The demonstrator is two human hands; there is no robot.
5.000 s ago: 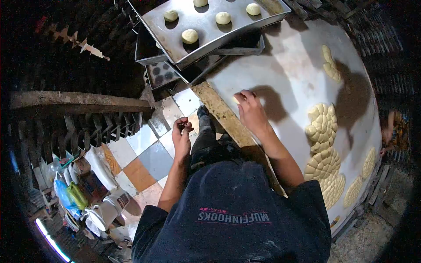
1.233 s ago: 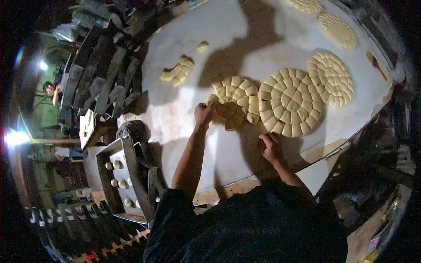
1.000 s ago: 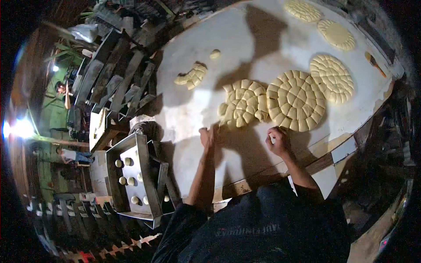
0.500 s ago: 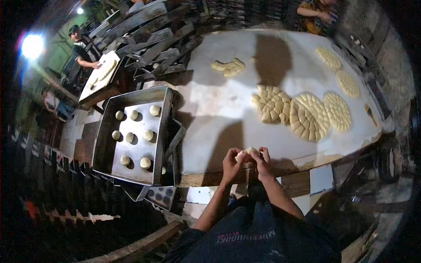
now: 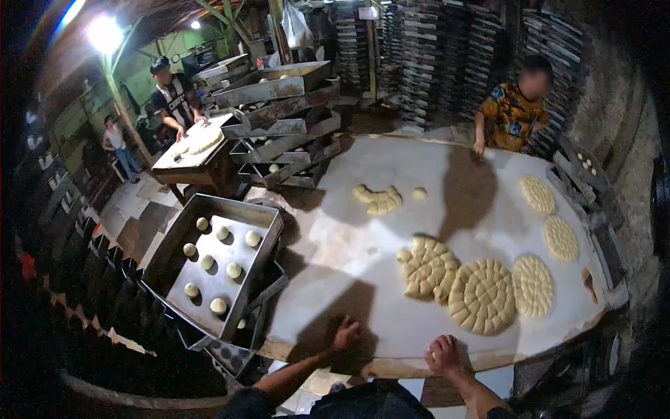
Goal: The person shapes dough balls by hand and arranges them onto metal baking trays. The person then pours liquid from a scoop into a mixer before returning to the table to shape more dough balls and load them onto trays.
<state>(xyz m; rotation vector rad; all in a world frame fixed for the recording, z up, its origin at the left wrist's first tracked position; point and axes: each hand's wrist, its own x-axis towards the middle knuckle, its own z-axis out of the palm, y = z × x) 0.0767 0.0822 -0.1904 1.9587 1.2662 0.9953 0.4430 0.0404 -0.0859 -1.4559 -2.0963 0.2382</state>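
Note:
My left hand (image 5: 346,334) is low over the near edge of the white table (image 5: 335,258), in shadow, its fingers curled; whatever they hold, if anything, is hidden. To its right, my right hand (image 5: 444,353) rests on the tabletop with fingers cupped down around a pale piece of dough, of which only a sliver shows. Beyond it lie round slabs of dough scored into segments, the nearest a scored dough disc (image 5: 481,297) beside a partly pulled-apart dough disc (image 5: 427,267). Left of my hands, a metal baking tray (image 5: 262,269) holds several dough balls (image 5: 207,262).
A curved strip of dough pieces (image 5: 379,200) and a small dough lump (image 5: 419,193) lie farther back. Stacked metal trays (image 5: 279,133) rise behind the tray. One person (image 5: 515,115) stands at the far right edge; another person (image 5: 176,101) works dough at a side table.
My hands were together pinching dough; now they have parted, left hand to the left, right hand down onto the table. The view has tilted up, and a small dough lump shows beside the curved strip.

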